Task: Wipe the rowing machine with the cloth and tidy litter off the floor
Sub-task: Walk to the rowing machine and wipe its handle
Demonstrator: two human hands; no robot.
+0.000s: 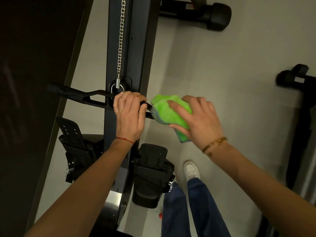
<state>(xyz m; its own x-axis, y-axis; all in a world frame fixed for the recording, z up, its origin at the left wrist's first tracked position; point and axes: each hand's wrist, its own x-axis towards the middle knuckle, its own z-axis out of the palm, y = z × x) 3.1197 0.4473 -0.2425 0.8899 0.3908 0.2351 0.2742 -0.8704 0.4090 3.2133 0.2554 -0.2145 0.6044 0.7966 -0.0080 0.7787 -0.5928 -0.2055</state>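
Note:
The black rowing machine's rail (135,48) runs up the middle, with its chain (121,40) leading to the black pull handle (82,96). My left hand (129,115) grips the handle near its centre. My right hand (198,117) holds a folded green cloth (168,112) wrapped round the handle's right end, which the cloth hides. Two black footrests, the left footrest (73,139) and the right footrest (150,166), sit below the handle. A small red scrap (160,215) lies on the floor by my leg.
A dark wall or panel (34,82) fills the left side. Black equipment feet stand at the top right (217,16) and the right edge (297,103). My white shoe (191,170) and blue trouser legs are on the pale grey floor (213,57).

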